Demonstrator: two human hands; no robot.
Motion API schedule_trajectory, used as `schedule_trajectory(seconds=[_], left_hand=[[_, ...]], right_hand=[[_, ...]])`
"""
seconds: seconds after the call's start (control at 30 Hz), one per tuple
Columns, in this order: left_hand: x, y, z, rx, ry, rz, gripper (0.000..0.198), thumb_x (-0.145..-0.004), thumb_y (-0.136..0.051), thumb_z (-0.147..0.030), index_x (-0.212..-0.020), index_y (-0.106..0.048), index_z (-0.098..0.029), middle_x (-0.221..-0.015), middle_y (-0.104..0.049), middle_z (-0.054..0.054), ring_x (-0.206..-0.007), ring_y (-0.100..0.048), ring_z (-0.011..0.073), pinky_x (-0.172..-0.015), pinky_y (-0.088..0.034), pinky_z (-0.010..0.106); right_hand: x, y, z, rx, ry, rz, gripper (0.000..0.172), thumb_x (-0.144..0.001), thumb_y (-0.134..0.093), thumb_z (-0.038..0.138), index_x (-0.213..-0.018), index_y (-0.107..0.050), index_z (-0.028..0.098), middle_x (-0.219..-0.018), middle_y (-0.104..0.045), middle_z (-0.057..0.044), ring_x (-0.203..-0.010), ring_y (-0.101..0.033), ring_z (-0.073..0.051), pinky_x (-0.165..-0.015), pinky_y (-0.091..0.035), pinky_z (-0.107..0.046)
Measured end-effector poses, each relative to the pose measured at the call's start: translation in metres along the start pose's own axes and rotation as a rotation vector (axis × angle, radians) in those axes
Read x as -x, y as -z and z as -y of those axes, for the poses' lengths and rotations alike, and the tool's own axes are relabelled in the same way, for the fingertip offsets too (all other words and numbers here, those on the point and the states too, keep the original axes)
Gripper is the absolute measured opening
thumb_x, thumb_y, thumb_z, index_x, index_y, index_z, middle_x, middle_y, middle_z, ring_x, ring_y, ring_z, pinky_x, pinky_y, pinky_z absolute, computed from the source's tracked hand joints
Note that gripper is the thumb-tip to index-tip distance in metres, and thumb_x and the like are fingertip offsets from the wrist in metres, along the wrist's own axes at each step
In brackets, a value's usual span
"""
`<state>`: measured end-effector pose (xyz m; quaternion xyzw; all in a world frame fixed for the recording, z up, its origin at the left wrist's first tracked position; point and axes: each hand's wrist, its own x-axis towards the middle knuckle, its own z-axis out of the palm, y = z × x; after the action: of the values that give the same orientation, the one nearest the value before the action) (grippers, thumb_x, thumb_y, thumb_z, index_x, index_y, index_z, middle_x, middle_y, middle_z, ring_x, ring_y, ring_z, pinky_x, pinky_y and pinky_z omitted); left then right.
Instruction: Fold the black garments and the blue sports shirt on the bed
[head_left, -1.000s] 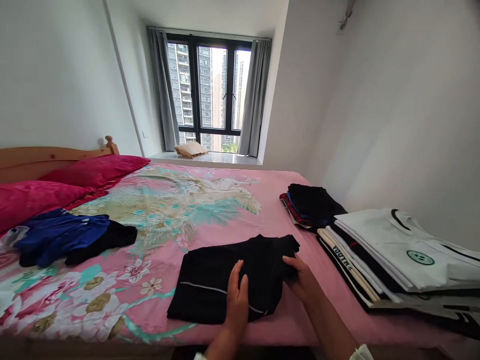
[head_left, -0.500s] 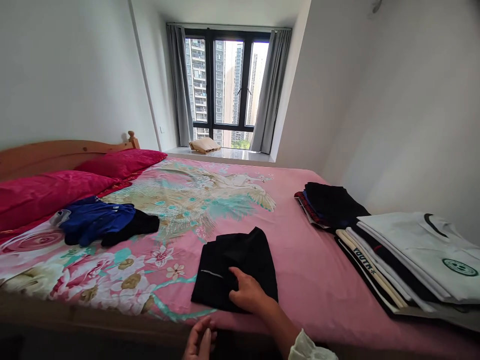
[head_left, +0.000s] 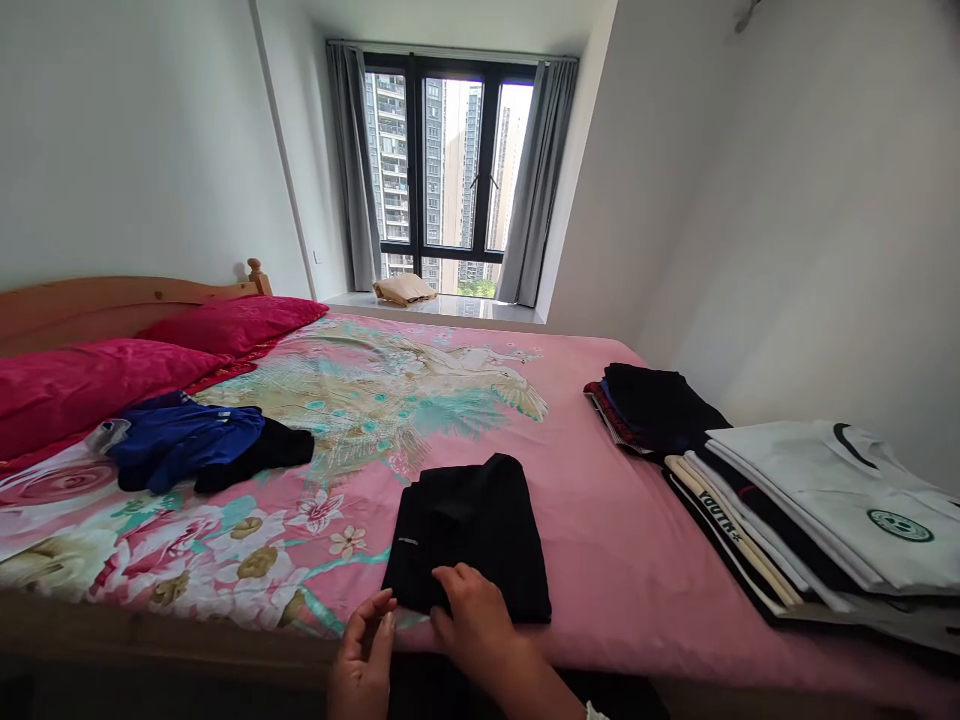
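A folded black garment [head_left: 471,535] with a thin grey stripe lies on the pink flowered bedspread [head_left: 360,420] near the front edge of the bed. My right hand [head_left: 474,622] rests on the garment's near edge, fingers bent and pressing the cloth. My left hand [head_left: 362,655] is just left of it at the garment's near left corner, fingers curled and partly apart, touching the bedspread's edge; nothing shows inside it.
A stack of folded white and black shirts [head_left: 817,510] sits at the right of the bed, with a smaller dark folded pile [head_left: 649,405] behind it. Loose blue and black clothes [head_left: 199,450] lie at the left beside magenta pillows [head_left: 112,365]. A window [head_left: 442,180] is at the back.
The black garment has been folded in from wide to a narrower block. My right hand slid to its near edge, and my left hand came back up beside it.
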<state>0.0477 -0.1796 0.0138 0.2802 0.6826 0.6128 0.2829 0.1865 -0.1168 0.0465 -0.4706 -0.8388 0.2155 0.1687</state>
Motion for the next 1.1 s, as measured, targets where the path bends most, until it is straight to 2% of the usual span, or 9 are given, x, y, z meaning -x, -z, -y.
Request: schedule_trajectory(seconds=[0.17,0.27,0.4,0.5,0.6,0.73,0.9,1.0,1.1], left_hand=[[-0.016,-0.02,-0.037,-0.363,-0.438,0.232,0.032,-0.074,-0.053,-0.039,-0.102,-0.061,-0.025,-0.11,-0.062,0.006,-0.109,-0.053,0.0263,-0.095,-0.042,0.041],[-0.035,-0.053,-0.06,-0.675,-0.67,0.417,0.053,-0.066,-0.056,-0.018,-0.118,-0.056,-0.028,-0.132,-0.051,0.004,-0.126,-0.039,0.0252,-0.106,-0.029,0.043],[-0.082,-0.091,-0.071,-0.901,-0.63,0.479,0.063,-0.056,-0.058,-0.006,-0.115,-0.06,-0.029,-0.125,-0.058,0.003,-0.121,-0.046,0.0246,-0.106,-0.025,0.042],[-0.127,-0.1,-0.077,-0.903,-0.531,0.365,0.041,-0.071,-0.049,-0.014,-0.109,-0.062,-0.023,-0.104,-0.068,0.007,-0.101,-0.059,0.0226,-0.095,-0.038,0.04],[-0.155,-0.096,-0.082,-0.887,-0.485,0.229,0.043,-0.082,-0.035,-0.019,-0.122,-0.053,-0.014,-0.104,-0.067,0.011,-0.096,-0.061,0.0222,-0.086,-0.045,0.038],[-0.136,-0.088,-0.078,-0.853,-0.595,0.196,0.046,-0.088,-0.025,-0.023,-0.125,-0.049,-0.009,-0.119,-0.059,0.016,-0.111,-0.054,0.0238,-0.096,-0.04,0.042],[-0.091,-0.096,-0.062,-0.885,-0.922,0.622,0.036,-0.084,-0.047,-0.04,-0.119,-0.056,-0.036,-0.138,-0.047,-0.005,-0.131,-0.036,0.0188,-0.113,-0.018,0.04],[-0.101,-0.096,-0.049,-1.084,-0.824,0.643,0.048,-0.085,-0.046,-0.044,-0.131,-0.045,-0.033,-0.149,-0.03,0.001,-0.138,-0.02,0.0262,-0.11,-0.004,0.058],[-0.123,-0.089,-0.039,-1.154,-0.671,0.575,0.051,-0.086,-0.041,-0.039,-0.136,-0.04,-0.025,-0.15,-0.026,0.007,-0.139,-0.018,0.0279,-0.106,-0.015,0.062]], right_hand=[[0.011,-0.012,0.001,0.075,0.036,-0.029,0.041,-0.076,-0.05,0.022,-0.116,-0.054,0.023,-0.104,-0.06,-0.008,-0.092,-0.055,-0.025,-0.077,-0.046,-0.037],[0.017,-0.019,0.003,0.112,-0.003,-0.023,0.044,-0.075,-0.048,0.02,-0.119,-0.053,0.021,-0.11,-0.058,-0.011,-0.094,-0.053,-0.028,-0.079,-0.044,-0.043],[0.025,-0.026,0.001,0.033,-0.024,-0.039,0.058,-0.069,-0.055,0.021,-0.127,-0.047,0.025,-0.119,-0.055,-0.009,-0.103,-0.048,-0.031,-0.087,-0.04,-0.048],[0.027,-0.027,-0.001,-0.026,-0.018,-0.046,0.068,-0.066,-0.056,0.02,-0.132,-0.042,0.025,-0.124,-0.052,-0.008,-0.106,-0.046,-0.031,-0.09,-0.038,-0.049],[0.027,-0.026,-0.001,-0.049,-0.018,-0.056,0.065,-0.067,-0.055,0.021,-0.131,-0.043,0.026,-0.123,-0.052,-0.007,-0.105,-0.047,-0.029,-0.09,-0.039,-0.048],[0.025,-0.025,0.003,-0.029,-0.045,-0.066,0.06,-0.069,-0.054,0.022,-0.129,-0.045,0.025,-0.12,-0.054,-0.008,-0.104,-0.048,-0.029,-0.09,-0.039,-0.048],[0.023,-0.019,0.006,0.026,-0.073,-0.032,0.057,-0.07,-0.057,0.023,-0.126,-0.049,0.023,-0.115,-0.057,-0.01,-0.101,-0.051,-0.03,-0.086,-0.041,-0.049],[0.026,-0.016,0.004,0.011,-0.041,0.007,0.064,-0.066,-0.064,0.026,-0.127,-0.048,0.023,-0.121,-0.056,-0.01,-0.106,-0.05,-0.031,-0.089,-0.041,-0.049],[0.031,-0.014,0.0,-0.032,0.035,0.045,0.066,-0.063,-0.069,0.027,-0.125,-0.049,0.024,-0.129,-0.052,-0.008,-0.11,-0.049,-0.031,-0.09,-0.041,-0.048]])
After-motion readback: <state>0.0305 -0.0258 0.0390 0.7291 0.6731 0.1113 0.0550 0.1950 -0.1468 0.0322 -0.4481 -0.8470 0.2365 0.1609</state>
